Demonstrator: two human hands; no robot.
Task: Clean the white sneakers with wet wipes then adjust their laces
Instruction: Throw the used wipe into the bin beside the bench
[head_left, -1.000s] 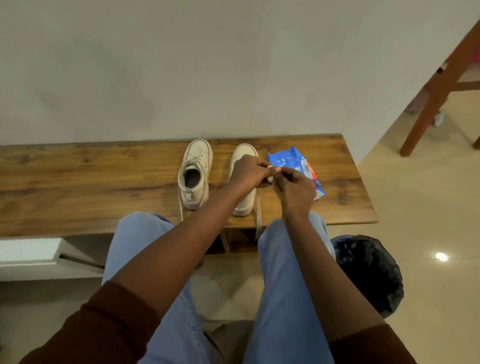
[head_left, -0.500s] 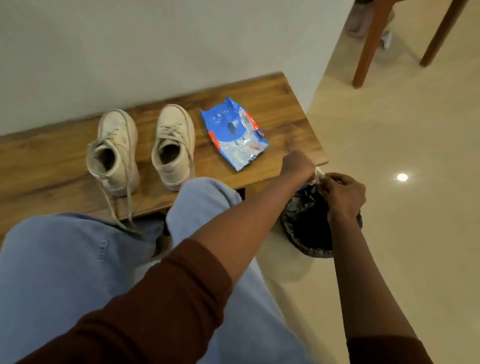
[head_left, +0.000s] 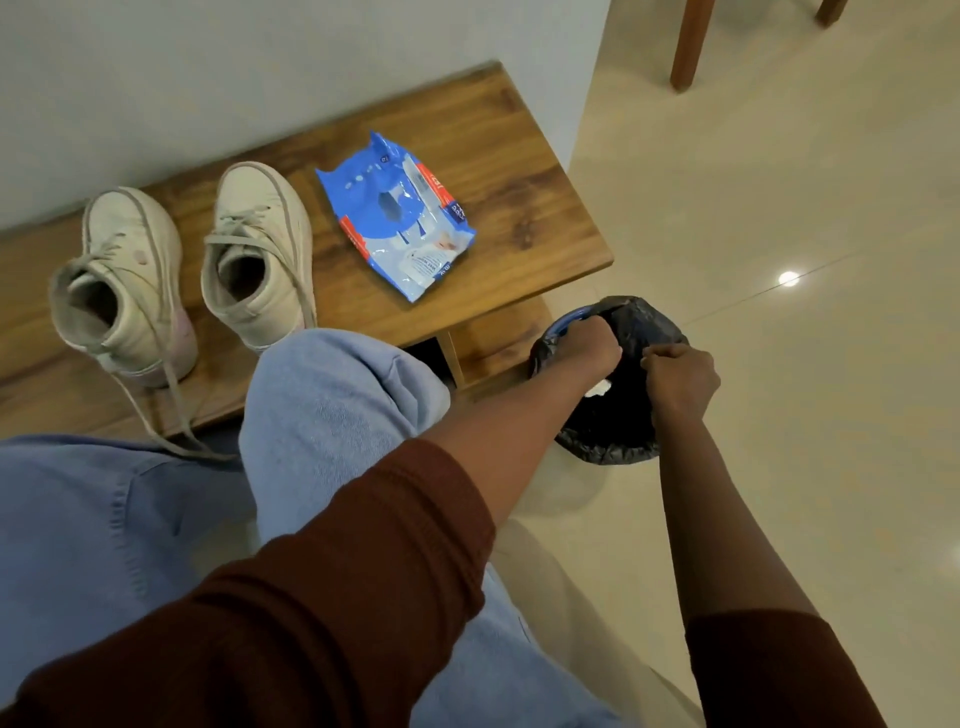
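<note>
Two white high-top sneakers stand side by side on the wooden bench (head_left: 524, 208), the left sneaker (head_left: 130, 260) with loose laces (head_left: 156, 410) trailing over the bench's front edge, the right sneaker (head_left: 260, 234) beside it. A blue wet wipes pack (head_left: 395, 213) lies to their right. Both hands hover over a black-lined bin (head_left: 608, 441) on the floor. My left hand (head_left: 592, 348) is closed in a fist above its opening. My right hand (head_left: 680, 374) is next to it with fingers curled in. A small white wipe (head_left: 600, 387) shows inside the bin below my left wrist.
My knees in blue jeans (head_left: 332, 395) press close to the bench front. A grey wall runs behind the bench. Tiled floor (head_left: 779, 208) spreads to the right, with a wooden furniture leg (head_left: 685, 47) at the top right.
Both hands left the right sneaker, carried a wipe rightwards to the bin, and have lowered into its opening. The wipe now shows inside the bin. My view swung right and down.
</note>
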